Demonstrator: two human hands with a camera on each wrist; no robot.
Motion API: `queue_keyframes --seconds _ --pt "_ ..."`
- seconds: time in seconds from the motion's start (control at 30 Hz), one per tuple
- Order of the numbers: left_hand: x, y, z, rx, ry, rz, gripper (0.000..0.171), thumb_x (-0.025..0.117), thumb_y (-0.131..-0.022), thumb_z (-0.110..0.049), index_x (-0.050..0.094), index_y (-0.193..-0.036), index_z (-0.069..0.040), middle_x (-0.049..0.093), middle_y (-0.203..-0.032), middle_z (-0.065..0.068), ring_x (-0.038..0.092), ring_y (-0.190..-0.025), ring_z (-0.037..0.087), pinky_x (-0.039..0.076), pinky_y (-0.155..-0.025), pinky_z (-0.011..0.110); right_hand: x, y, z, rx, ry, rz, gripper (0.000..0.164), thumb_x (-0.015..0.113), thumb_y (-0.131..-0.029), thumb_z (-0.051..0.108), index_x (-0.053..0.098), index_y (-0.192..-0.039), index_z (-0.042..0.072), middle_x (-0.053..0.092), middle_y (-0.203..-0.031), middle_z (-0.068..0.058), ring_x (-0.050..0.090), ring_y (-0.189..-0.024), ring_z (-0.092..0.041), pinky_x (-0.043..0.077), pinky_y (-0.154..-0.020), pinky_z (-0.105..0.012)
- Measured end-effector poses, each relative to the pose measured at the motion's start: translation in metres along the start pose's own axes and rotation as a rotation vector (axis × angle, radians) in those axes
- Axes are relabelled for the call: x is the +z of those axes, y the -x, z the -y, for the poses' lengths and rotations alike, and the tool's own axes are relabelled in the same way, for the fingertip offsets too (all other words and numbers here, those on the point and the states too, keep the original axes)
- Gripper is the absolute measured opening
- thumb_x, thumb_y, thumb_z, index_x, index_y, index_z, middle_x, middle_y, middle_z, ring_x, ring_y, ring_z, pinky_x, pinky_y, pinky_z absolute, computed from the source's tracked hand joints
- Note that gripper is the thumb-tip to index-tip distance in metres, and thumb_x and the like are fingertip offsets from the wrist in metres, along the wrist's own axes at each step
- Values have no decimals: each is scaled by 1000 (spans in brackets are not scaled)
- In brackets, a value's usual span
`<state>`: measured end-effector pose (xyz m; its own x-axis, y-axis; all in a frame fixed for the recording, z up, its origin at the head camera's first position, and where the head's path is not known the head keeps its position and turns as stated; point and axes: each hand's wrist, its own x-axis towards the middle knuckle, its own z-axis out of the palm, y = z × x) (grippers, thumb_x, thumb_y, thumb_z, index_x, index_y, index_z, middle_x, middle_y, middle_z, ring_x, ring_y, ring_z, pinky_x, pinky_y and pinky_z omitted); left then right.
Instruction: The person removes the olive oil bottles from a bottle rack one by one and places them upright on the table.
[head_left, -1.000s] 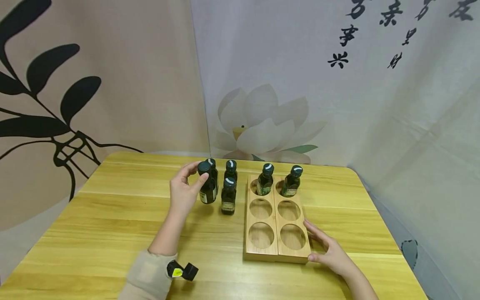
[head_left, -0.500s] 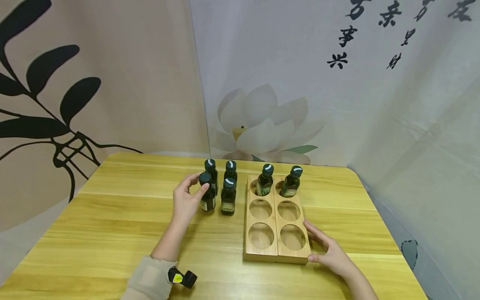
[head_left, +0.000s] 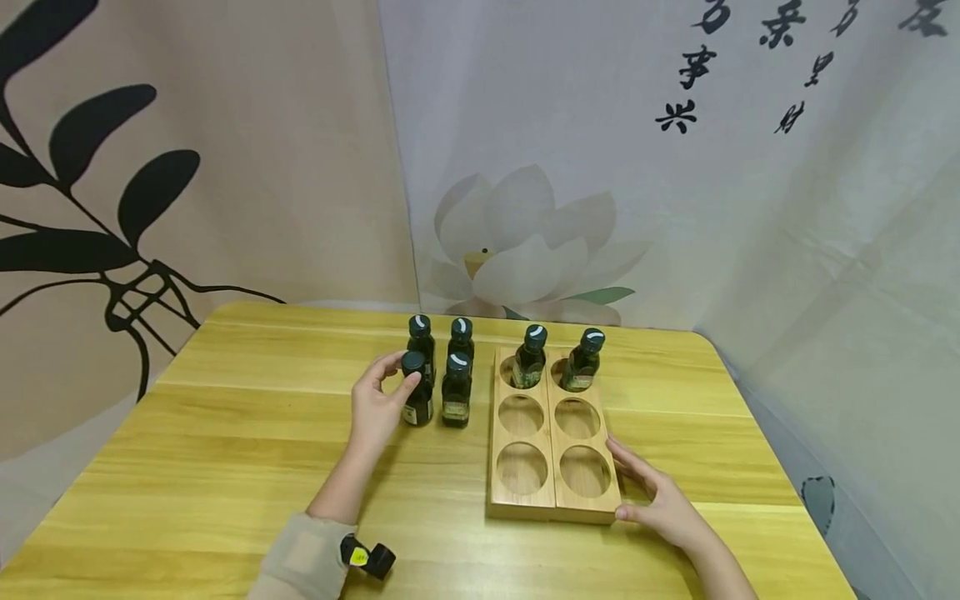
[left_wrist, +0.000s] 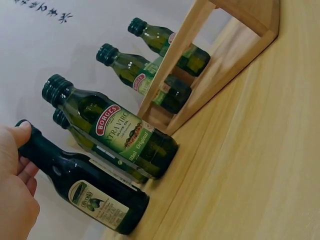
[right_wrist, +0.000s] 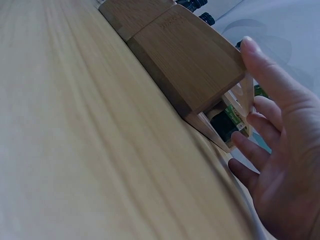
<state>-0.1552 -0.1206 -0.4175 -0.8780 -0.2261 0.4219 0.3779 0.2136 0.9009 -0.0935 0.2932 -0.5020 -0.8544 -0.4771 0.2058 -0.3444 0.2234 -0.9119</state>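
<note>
Separately, hands [head_left: 375, 408] [head_left: 660, 504] on bottle [left_wrist: 85, 179]; on rack [head_left: 525, 502]

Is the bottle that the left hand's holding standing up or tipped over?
Upright: the left hand pinches the dark olive oil bottle at its top, base downward, like the Borges olive oil bottle standing beside it.

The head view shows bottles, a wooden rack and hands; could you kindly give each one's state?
Dark glass bottle with cream label: capped, upright.
Three green glass bottles beside it: capped, upright.
Pale wooden six-hole rack: far two holes filled.
Two green glass bottles in it: capped.
Left hand: pinching the dark bottle's top.
Right hand: touching the rack's right side.
</note>
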Motion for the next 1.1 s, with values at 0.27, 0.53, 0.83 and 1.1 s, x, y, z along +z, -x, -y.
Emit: queue_keyframes --seconds 0.27,0.53,0.83,1.1 --pt "-3 -1 -6 -59 7 4 36 73 -81 5 61 -115 13 62 -106 26 53 -101 34 38 -95 48 0 -1 -3 -8 -3 12 84 77 -79 4 31 -150 7 26 -154 -13 40 -130 -13 25 -102 -17" --pt "-1 -16 -10 -20 61 -13 40 73 -83 0 61 -119 8 62 -114 24 52 -108 29 36 -98 41 -1 -1 -4 13 -3 3 85 77 -78 3 32 -150 9 26 -155 -10 40 -130 -13 26 -103 -18" --pt "17 -22 -35 140 150 19 41 74 -82 -1 62 -120 3 64 -112 18 54 -106 20 37 -95 33 -1 0 -2 -18 3 3 84 77 -78 3 32 -149 6 26 -154 -14 41 -129 -12 26 -103 -18" --pt "46 -16 -61 210 205 115 46 75 -81 -1 61 -125 -1 63 -116 17 55 -109 23 37 -98 41 0 -1 2 -20 -3 3 85 77 -78 1 31 -149 5 26 -153 -16 41 -129 -13 27 -103 -18"
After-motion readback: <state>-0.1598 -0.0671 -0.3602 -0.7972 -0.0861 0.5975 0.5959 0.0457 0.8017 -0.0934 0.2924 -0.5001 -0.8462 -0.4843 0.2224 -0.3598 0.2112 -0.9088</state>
